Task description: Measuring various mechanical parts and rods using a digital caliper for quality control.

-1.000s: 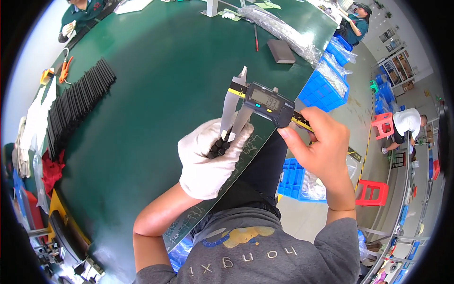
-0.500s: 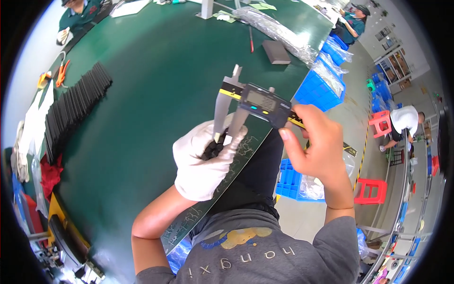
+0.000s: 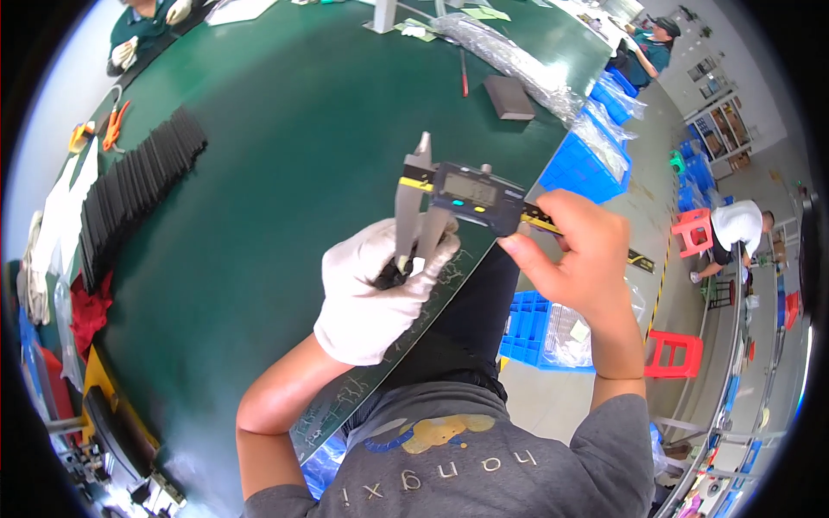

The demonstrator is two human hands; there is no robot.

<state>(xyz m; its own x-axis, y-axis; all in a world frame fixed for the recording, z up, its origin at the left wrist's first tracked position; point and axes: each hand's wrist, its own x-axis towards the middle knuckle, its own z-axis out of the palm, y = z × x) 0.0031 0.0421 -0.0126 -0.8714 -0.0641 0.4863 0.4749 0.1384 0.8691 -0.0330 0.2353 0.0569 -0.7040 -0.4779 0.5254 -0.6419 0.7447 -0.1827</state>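
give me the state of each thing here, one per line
left hand: gloved, closed on a small black part
small black part: held, between the caliper jaws
digital caliper: held up, jaws nearly shut
right hand: bare, gripping the caliper
black strips: lying in a row on the green table

We have a single view, taken from a wide fisheye camera worn on the head and aimed steeply downward. It looks over our own chest and forearms, which enter from the lower edge, onto the near edge of the green table [image 3: 259, 216]. The left hand [image 3: 376, 289] and right hand [image 3: 574, 255] sit close to the lens, near the picture's centre. The table runs away toward the upper left, its straight edge bending near the rim. To the right the view drops past the table edge to the floor [image 3: 643, 207]. No second view is supplied.
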